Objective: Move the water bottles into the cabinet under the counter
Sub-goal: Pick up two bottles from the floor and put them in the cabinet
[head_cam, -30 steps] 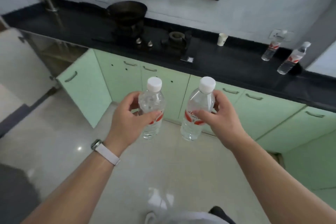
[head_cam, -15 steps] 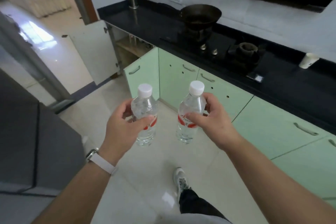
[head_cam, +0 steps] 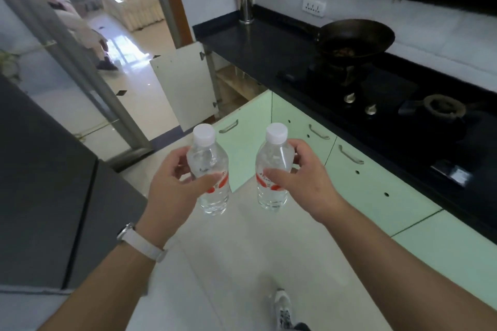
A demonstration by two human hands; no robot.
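My left hand [head_cam: 172,185] grips a clear water bottle [head_cam: 208,166] with a white cap and a red label, held upright over the floor. My right hand [head_cam: 304,180] grips a second, matching water bottle [head_cam: 273,169], also upright, a little to the right of the first. Ahead, at the far left end of the black counter [head_cam: 258,48], a cabinet [head_cam: 231,86] under it stands open, with a wooden shelf showing inside. Its white door [head_cam: 185,83] and a green door [head_cam: 242,137] are swung out on either side of the opening.
Shut green cabinet doors [head_cam: 376,185] run along under the counter on the right. A dark wok [head_cam: 355,37] sits on the gas hob [head_cam: 390,99]. A utensil holder [head_cam: 246,8] stands at the counter's far end. A dark appliance [head_cam: 48,185] stands at the left. A doorway opens behind.
The view has swung left and moved along the counter towards the open cabinet. Both hands still hold their bottles in front of me. The two bottles left on the counter are out of view.
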